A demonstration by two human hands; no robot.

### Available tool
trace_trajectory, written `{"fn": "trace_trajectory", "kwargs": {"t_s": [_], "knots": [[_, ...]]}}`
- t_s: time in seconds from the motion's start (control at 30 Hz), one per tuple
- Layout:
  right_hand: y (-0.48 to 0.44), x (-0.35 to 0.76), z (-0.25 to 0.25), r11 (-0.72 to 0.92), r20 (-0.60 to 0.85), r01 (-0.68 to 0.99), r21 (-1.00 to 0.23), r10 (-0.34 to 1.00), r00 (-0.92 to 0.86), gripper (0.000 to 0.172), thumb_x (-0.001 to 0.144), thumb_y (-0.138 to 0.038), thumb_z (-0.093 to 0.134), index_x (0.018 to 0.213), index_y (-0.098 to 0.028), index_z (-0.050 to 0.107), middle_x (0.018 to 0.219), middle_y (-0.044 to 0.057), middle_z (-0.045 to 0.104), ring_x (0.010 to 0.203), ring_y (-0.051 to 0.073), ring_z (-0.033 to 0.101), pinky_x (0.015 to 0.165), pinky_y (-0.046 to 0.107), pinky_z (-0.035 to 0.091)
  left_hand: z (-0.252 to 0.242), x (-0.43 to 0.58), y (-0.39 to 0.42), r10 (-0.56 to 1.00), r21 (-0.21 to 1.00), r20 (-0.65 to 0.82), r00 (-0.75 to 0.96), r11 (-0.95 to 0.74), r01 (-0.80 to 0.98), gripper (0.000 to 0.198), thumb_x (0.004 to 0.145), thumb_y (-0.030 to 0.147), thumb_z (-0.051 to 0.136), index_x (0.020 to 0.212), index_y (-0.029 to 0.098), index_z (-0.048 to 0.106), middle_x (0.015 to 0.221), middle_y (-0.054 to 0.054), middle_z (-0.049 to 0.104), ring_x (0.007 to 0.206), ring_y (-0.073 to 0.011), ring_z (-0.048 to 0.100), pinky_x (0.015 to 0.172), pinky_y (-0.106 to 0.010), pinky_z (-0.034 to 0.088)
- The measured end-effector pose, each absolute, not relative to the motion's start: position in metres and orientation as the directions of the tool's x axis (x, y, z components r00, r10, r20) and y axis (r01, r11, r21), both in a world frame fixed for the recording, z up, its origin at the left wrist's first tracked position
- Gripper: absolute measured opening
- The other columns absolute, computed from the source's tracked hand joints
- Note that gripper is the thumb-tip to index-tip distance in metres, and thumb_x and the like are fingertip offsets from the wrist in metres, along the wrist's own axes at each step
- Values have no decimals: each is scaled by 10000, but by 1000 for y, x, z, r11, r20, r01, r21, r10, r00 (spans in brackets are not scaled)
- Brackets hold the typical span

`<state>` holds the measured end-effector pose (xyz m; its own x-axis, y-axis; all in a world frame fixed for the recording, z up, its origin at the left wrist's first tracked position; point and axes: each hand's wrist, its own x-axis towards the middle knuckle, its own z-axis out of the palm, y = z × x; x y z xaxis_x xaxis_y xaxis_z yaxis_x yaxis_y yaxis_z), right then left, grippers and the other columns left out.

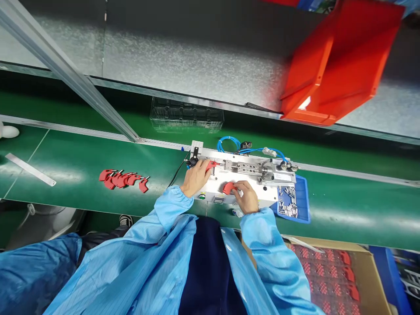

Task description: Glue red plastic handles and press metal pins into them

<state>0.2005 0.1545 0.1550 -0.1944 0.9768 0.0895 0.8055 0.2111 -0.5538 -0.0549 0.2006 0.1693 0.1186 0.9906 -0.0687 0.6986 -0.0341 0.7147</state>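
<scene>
A white bench machine (210,186) with a metal slide mechanism (247,168) stands in front of me. My left hand (196,178) is closed around a red plastic part (211,165) seated at the left end of the slide, in line with its metal tip. Over the front of the machine, my right hand (246,197) pinches a second red plastic part (229,188) by its right side. To the left on the green bench lies a loose group of similar red parts with metal pins (122,179).
A blue tray (304,199) of small metal pins sits at the machine's right. Blue air tubing (229,139) coils behind it. An overhead shelf holds a red bin (354,74). A clear plastic tray (187,114) lies behind. A carton (367,271) of red parts stands lower right. Another person's blue sleeve (39,267) shows at left.
</scene>
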Motion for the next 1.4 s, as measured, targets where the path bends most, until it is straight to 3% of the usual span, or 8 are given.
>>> {"fn": "trace_trajectory", "kwargs": {"t_s": [0.17,0.33,0.5,0.67,0.83,1.03,1.27,1.4], "knots": [[153,196,137,159,104,827,-540,987,-122,200,920,-251,558,997,-215,739,1089,122,725,1041,311,686,886,477,622,167,-63,189,982,580,23,188,-166,797,454,1032,275,508,1471,178,565,1441,-164,568,1057,-271,688,837,-336,536],[166,189,131,177,124,821,-543,984,-130,209,913,-236,565,1004,-220,753,1091,128,727,1061,321,679,898,477,618,163,-67,179,965,615,85,248,-247,749,317,990,247,591,1291,186,671,1395,-150,623,1162,-312,616,998,-434,513],[159,200,137,157,117,822,-548,987,-110,236,916,-262,593,1081,-226,758,1117,125,723,1093,325,672,974,497,595,161,-76,165,956,673,69,284,-255,694,211,1005,257,587,1172,205,706,1203,-121,705,1117,-287,644,1024,-419,507],[122,258,142,-42,44,860,-509,996,75,228,949,-316,531,1018,-212,723,1038,122,734,974,299,703,903,463,602,141,-87,115,949,712,-43,314,-191,676,163,1024,251,541,1020,231,703,930,-57,731,876,-228,693,844,-335,539],[94,296,130,-204,-106,863,-461,979,174,122,784,-246,619,883,-235,689,844,57,737,777,263,715,730,400,599,114,-81,88,933,656,-186,309,-116,746,204,1005,201,548,1178,222,654,1045,-73,768,828,-225,728,695,-298,507],[96,300,117,-258,-135,864,-433,966,221,68,774,-244,670,840,-258,675,853,56,751,780,277,718,676,388,559,103,-69,102,929,534,-255,269,-96,840,83,1022,246,595,1053,215,666,920,-88,773,788,-259,741,694,-308,480],[92,301,114,-251,-80,862,-440,967,241,40,810,-287,660,823,-260,687,857,71,765,784,290,727,611,367,522,107,-53,99,914,487,-253,317,-163,858,249,1020,130,535,1205,217,677,1114,-121,788,955,-272,766,759,-326,510],[87,299,112,-237,-51,863,-447,970,240,104,840,-294,615,872,-251,704,885,82,773,780,286,727,621,373,533,113,-54,105,882,471,-260,392,-239,849,285,995,91,516,1181,225,685,1071,-97,787,921,-268,763,734,-328,512]]}}
